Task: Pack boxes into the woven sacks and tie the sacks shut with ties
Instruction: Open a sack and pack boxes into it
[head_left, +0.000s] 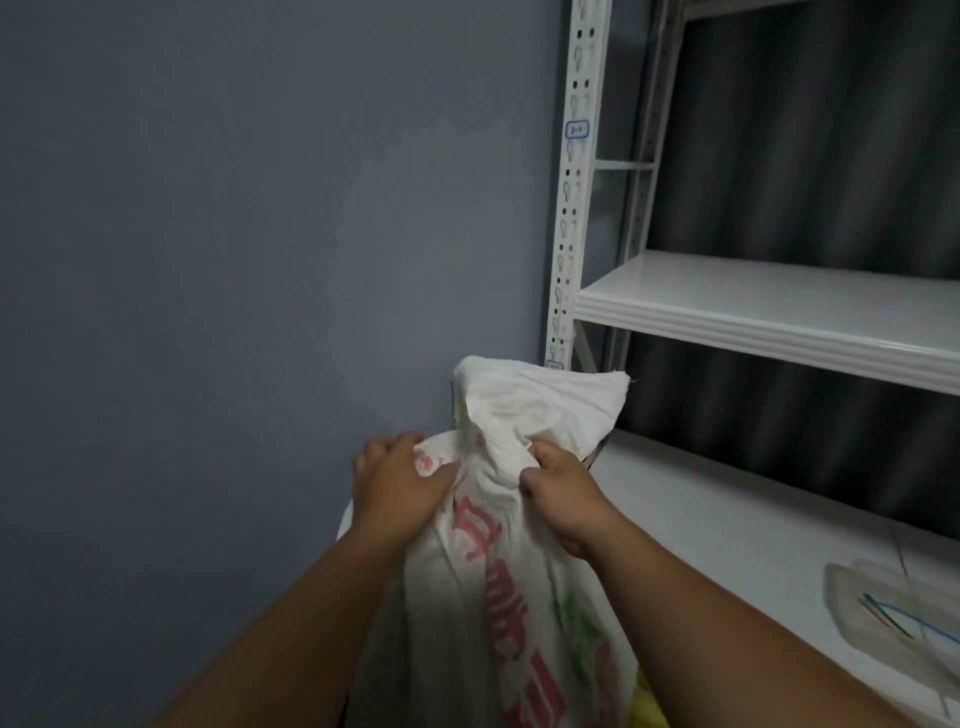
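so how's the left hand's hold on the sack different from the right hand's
The left hand lies over the shoulder of the sack, just below the gathered neck, thumb stretched toward it; the right hand has a curled grip bunching cloth at the neck itself. The left hand is on the wall side, the right hand on the shelf side. Both are bare and touch the sack at about the same height.

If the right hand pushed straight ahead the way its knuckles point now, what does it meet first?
Most likely the bunched neck of the woven sack, which the right hand already grips; beyond that the gathered top flap, though depth is unclear.
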